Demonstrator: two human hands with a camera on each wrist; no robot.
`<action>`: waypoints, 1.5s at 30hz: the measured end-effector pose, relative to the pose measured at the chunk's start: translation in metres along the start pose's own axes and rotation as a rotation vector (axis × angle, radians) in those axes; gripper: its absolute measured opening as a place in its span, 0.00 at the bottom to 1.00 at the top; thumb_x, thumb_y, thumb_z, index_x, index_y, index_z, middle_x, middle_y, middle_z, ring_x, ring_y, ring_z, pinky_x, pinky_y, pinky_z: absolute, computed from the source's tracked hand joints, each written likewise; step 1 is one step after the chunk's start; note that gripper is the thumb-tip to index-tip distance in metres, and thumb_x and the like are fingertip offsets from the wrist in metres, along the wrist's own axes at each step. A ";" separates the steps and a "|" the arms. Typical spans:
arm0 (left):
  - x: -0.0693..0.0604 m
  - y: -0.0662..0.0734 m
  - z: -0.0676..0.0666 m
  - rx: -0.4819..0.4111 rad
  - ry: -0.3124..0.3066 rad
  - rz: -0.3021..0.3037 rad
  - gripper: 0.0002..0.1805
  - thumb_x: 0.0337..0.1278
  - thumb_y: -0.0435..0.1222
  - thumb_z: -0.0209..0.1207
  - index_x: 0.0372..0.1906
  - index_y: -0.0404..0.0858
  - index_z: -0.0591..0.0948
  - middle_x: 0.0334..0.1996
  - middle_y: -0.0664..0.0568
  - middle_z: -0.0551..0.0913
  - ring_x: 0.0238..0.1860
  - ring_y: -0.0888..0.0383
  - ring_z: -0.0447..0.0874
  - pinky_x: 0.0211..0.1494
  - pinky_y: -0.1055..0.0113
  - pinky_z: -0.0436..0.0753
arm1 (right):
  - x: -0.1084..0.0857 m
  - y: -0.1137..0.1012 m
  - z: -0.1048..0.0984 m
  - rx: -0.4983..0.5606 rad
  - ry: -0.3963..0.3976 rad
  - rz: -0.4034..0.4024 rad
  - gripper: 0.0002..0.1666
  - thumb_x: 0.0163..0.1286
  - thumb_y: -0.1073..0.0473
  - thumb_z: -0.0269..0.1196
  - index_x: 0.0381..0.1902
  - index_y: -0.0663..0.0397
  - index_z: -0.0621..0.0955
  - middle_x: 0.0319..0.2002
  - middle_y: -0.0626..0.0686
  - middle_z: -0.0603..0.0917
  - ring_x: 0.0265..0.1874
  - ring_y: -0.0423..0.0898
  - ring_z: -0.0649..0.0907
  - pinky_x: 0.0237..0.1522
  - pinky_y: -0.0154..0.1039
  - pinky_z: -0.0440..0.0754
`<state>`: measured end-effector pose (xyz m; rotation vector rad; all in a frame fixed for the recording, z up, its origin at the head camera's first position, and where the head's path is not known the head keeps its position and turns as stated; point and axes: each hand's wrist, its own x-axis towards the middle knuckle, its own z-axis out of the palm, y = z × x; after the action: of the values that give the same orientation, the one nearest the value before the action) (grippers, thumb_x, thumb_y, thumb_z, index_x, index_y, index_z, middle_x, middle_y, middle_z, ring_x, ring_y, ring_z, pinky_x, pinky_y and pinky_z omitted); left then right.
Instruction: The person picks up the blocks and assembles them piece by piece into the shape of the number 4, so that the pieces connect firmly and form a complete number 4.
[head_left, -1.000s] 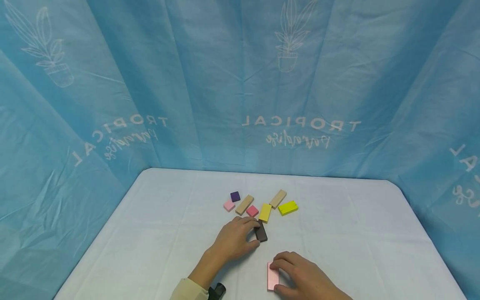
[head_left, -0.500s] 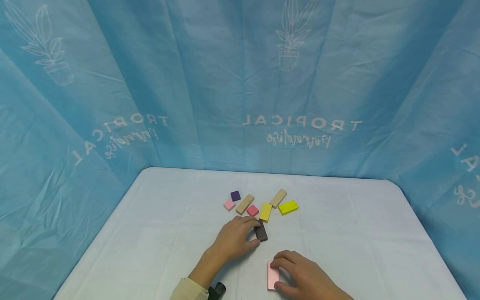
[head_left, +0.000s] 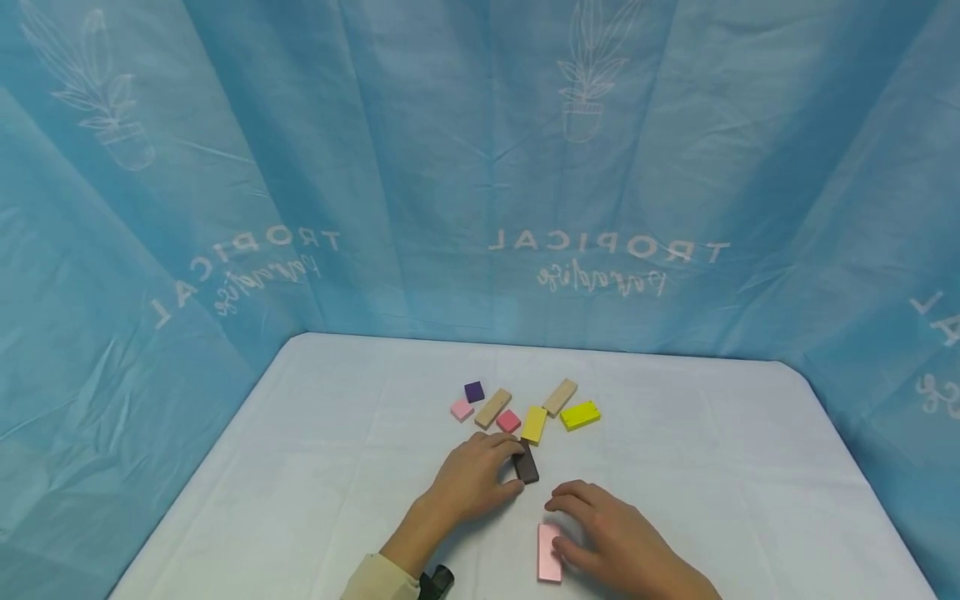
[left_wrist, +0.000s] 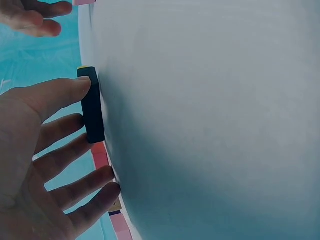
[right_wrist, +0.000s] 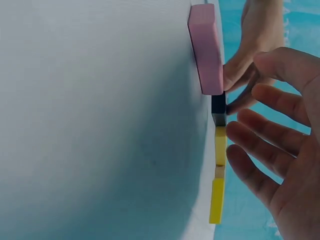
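Note:
With the thumb at one end and fingertips at the other, my left hand pinches a dark block lying on the table. A pink rectangular block lies flat nearer the front edge. Beside and above it is my right hand, fingers spread and slightly bent, holding nothing. In the right wrist view a gap separates its fingers from the pink block.
Behind the dark block lie a yellow block, a lime block, two wooden blocks, a red-pink piece, a small pink piece and a purple piece. Blue curtains surround the white table.
My right hand has let go of the pink block, its fingers lifting and spreading away to the right. My left hand keeps its place at the dark block. The head view has shifted slightly.

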<state>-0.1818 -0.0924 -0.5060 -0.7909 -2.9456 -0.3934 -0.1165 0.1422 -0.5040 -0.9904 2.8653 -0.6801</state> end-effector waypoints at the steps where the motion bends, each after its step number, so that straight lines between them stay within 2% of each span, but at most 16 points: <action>1: 0.000 0.000 0.000 0.004 -0.001 -0.002 0.25 0.50 0.54 0.66 0.55 0.50 0.81 0.56 0.60 0.78 0.53 0.58 0.75 0.54 0.59 0.76 | 0.001 0.000 -0.001 -0.004 0.014 -0.007 0.21 0.64 0.43 0.64 0.54 0.39 0.79 0.54 0.39 0.75 0.52 0.39 0.76 0.51 0.46 0.78; 5: 0.000 -0.001 0.001 0.015 0.006 0.002 0.26 0.50 0.54 0.66 0.55 0.50 0.81 0.56 0.60 0.78 0.53 0.58 0.75 0.54 0.59 0.76 | 0.004 0.000 -0.005 -0.006 0.049 0.000 0.22 0.63 0.44 0.65 0.54 0.40 0.79 0.54 0.39 0.75 0.52 0.39 0.76 0.51 0.47 0.78; 10: 0.000 -0.002 0.002 0.017 0.028 0.027 0.26 0.50 0.53 0.66 0.54 0.49 0.81 0.55 0.60 0.79 0.52 0.58 0.76 0.52 0.60 0.77 | 0.010 0.002 -0.010 0.020 0.040 0.048 0.22 0.63 0.44 0.65 0.55 0.39 0.79 0.55 0.37 0.75 0.53 0.39 0.76 0.53 0.47 0.77; 25: -0.001 0.000 0.000 -0.004 0.021 0.030 0.25 0.50 0.53 0.66 0.54 0.49 0.81 0.55 0.59 0.78 0.51 0.57 0.75 0.51 0.59 0.77 | 0.036 0.020 -0.015 0.025 0.132 0.076 0.20 0.62 0.47 0.67 0.52 0.39 0.80 0.51 0.34 0.76 0.53 0.35 0.75 0.54 0.43 0.76; 31: -0.001 -0.001 0.000 0.003 0.022 0.030 0.25 0.50 0.53 0.67 0.54 0.50 0.81 0.55 0.60 0.78 0.51 0.58 0.75 0.51 0.59 0.77 | 0.045 0.026 -0.014 0.055 0.165 0.086 0.20 0.62 0.48 0.68 0.51 0.38 0.80 0.50 0.34 0.77 0.49 0.34 0.77 0.51 0.41 0.77; 39: -0.001 -0.001 0.001 0.007 0.034 0.034 0.25 0.50 0.53 0.67 0.54 0.50 0.81 0.54 0.60 0.79 0.50 0.57 0.76 0.50 0.60 0.78 | 0.058 0.034 -0.009 0.084 0.179 0.102 0.19 0.62 0.51 0.68 0.51 0.42 0.81 0.48 0.36 0.79 0.45 0.39 0.80 0.48 0.43 0.78; 45: -0.001 -0.001 0.001 0.006 0.027 0.024 0.25 0.50 0.53 0.66 0.54 0.50 0.81 0.55 0.60 0.78 0.51 0.57 0.76 0.51 0.60 0.77 | 0.067 0.042 -0.006 0.050 0.223 0.111 0.19 0.61 0.52 0.69 0.50 0.42 0.81 0.50 0.39 0.80 0.50 0.38 0.78 0.50 0.44 0.77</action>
<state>-0.1812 -0.0938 -0.5072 -0.8133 -2.9076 -0.3902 -0.1953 0.1337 -0.5084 -0.7880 3.0460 -0.9006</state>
